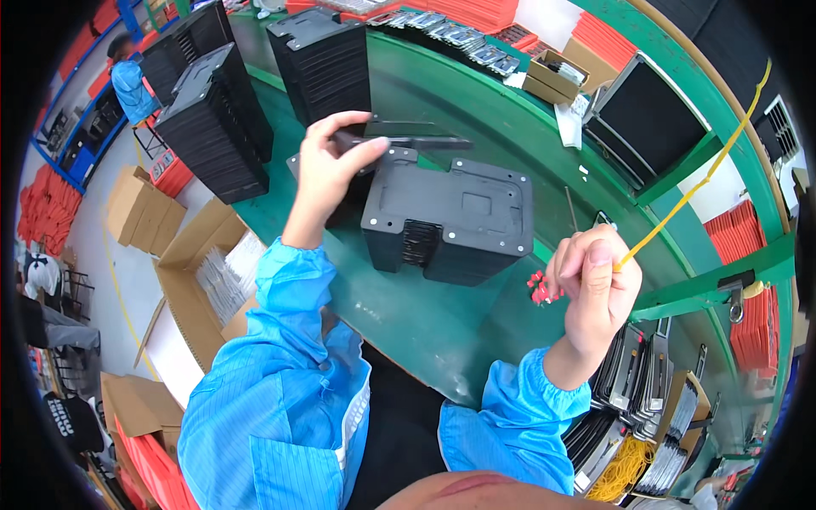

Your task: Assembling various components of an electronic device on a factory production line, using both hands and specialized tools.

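Note:
Near the middle, my left hand (327, 166) pinches a thin black panel (433, 142), tilted almost edge-on, between thumb and fingers. Just below it, a stack of black molded plates (476, 204) stands on the green bench, its top plate recessed and notched. To the right of the stack, my right hand (595, 280) is closed in a fist with the thumb on top. A yellow cord (722, 153) runs down from the upper right into that fist; whether anything else is inside is hidden. Small red pieces (541, 289) lie on the bench beside the fist.
Tall stacks of black plates (319, 68) (212, 119) stand at the back left. An open cardboard box (183, 314) sits left of the bench. A green rail (705, 289) crosses at right, above black parts and yellow cords (625, 472). A person in blue (134, 89) sits far left.

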The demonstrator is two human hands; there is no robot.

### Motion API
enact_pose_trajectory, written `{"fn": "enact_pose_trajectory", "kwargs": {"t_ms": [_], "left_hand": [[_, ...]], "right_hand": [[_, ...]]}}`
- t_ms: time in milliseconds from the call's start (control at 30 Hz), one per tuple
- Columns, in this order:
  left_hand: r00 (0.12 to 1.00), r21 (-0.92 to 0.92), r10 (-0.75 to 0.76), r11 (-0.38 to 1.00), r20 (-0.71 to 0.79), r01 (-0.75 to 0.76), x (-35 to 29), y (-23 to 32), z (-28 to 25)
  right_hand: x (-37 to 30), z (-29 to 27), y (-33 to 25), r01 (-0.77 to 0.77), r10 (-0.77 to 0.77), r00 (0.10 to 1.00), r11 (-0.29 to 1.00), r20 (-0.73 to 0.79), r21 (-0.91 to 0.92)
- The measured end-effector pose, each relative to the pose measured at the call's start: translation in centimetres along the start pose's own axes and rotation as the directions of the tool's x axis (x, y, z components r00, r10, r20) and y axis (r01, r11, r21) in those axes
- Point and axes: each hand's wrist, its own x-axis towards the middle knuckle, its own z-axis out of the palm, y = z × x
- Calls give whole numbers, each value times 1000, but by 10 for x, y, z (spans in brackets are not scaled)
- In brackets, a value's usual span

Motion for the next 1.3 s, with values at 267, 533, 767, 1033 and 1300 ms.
{"fn": "enact_pose_trajectory", "kwargs": {"t_ms": [267,533,767,1033,1300], "left_hand": [[934,618,336,711,120,-335,-20,-21,-73],[953,670,228,678,198,-301,-31,-48,-76],[876,602,476,680,72,-419,-26,-93,-70],[839,634,543,642,21,-431,-30,-102,-68],[832,649,554,619,37,-442,-31,-105,-71]], "right_hand": [[-4,-27,2,40,-50,998,965,-31,-259],[15,-61,29,-278,53,891,849,-451,-450],[-7,-213,192,-481,-52,800,540,-598,-691],[14,-144,246,-669,127,742,69,-658,-740],[21,-131,277,-450,-69,890,6,-450,-893]]}}
